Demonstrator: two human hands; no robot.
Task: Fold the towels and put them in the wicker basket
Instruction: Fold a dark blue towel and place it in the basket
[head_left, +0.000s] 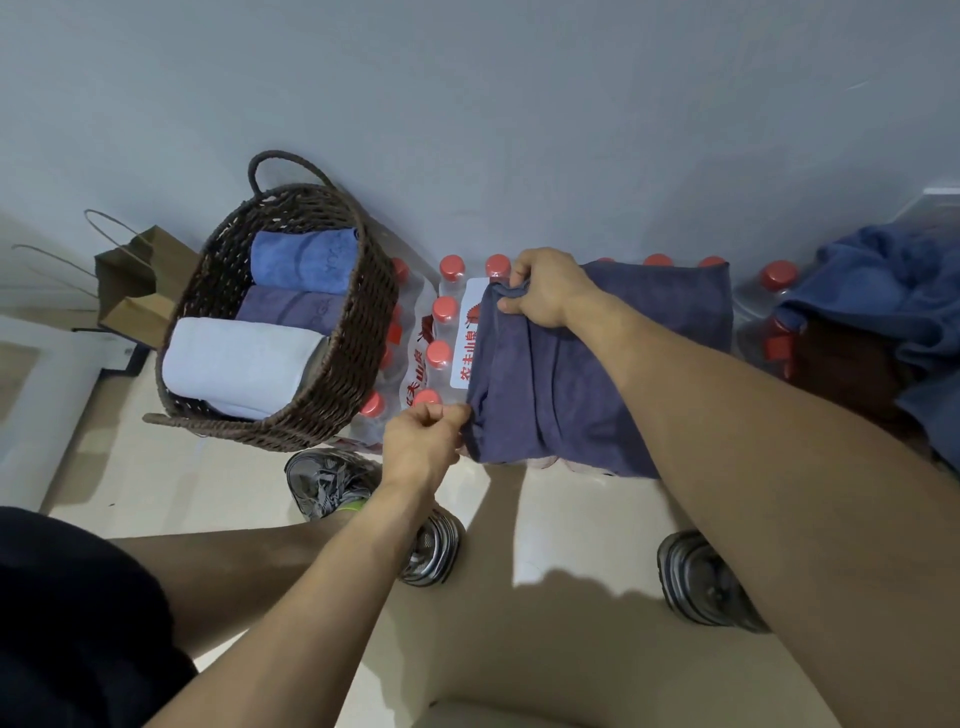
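towel on bottles | left hand grip: near corner | right hand: far corner

Single head cam, wide-angle, looks steeply down and fwd from standing height, close over both forearms, toward floor and wall; no 2nd view.

Likely a home storeroom corner. Shrink-wrapped packs of red-capped water bottles stacked on pale floor tiles against a plain grey wall. Brown paper bag beside.

Dim bluish light, wide-angle edge warp
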